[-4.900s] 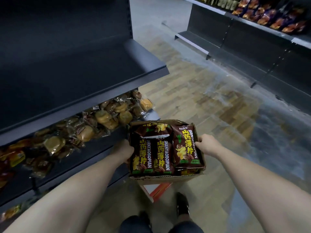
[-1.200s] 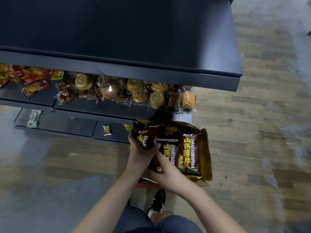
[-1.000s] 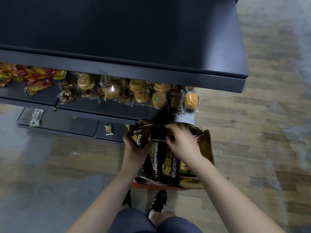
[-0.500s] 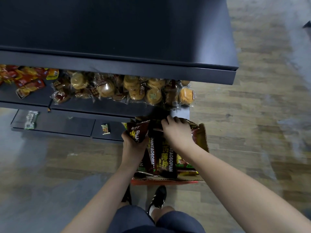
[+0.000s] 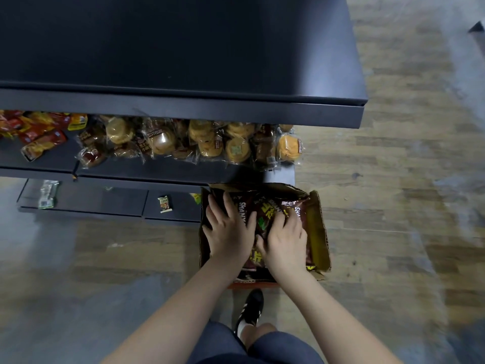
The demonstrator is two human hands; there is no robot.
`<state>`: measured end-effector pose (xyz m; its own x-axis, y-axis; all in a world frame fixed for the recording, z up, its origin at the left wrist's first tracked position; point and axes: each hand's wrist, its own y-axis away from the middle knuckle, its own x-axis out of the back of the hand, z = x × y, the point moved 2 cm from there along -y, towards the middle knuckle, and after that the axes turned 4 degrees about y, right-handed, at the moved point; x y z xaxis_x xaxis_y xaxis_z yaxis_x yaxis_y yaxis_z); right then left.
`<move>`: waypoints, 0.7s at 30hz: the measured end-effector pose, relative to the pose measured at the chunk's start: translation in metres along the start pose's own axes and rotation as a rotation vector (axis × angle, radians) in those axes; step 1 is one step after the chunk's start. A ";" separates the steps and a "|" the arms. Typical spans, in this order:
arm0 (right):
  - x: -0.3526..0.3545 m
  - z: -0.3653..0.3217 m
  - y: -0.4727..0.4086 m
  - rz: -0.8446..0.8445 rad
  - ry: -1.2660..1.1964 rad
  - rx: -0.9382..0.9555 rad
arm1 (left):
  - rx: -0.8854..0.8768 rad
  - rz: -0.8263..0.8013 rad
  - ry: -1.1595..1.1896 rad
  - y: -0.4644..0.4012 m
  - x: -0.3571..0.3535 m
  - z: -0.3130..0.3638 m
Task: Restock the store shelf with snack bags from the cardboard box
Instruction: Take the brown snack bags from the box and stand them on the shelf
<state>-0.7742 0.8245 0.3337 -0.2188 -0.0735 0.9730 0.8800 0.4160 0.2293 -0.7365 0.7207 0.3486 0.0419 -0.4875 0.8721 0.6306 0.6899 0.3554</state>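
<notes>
Overhead, the dark top shelf [image 5: 183, 48] juts out widest of all, its front lip running left to right and ending at a square right-hand corner above the wood floor [image 5: 393, 206]. That floor lies open to the right of the shelving and in front of it on the left. Under the lip, the middle shelf [image 5: 157, 170] carries wrapped round buns [image 5: 210, 143] along most of its length and red and yellow packets [image 5: 39, 132] at the left end. Lower again, the bottom shelf [image 5: 105, 200] holds only a few small packets, well apart from each other.

The cardboard box [image 5: 319, 232] sits on the floor, its far edge right against the front of the bottom shelf, its flaps standing open and its right wall bare on the inside. Inside it lie the brown snack bags [image 5: 291, 208], their long axes running from the person's feet toward the shelving, printed tops at the far end, overlapping one another side by side.

The left hand [image 5: 228, 232] rests flat on the bags at the box's left side, fingers spread and fairly straight. The right hand [image 5: 284, 240] lies just beside it, fingers bent and digging into the bags; whether they have hold of one I cannot tell.

A black shoe [image 5: 250, 311] stands just short of the box's near edge.
</notes>
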 end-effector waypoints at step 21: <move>0.032 0.029 -0.023 -0.529 -1.373 -0.397 | 0.043 -0.152 0.722 -0.007 0.037 -0.029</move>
<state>-0.8138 0.8383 0.3591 -0.5485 0.8343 0.0546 0.5812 0.3335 0.7423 -0.7172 0.6822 0.3690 0.4649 -0.8001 0.3792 0.6397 0.5996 0.4809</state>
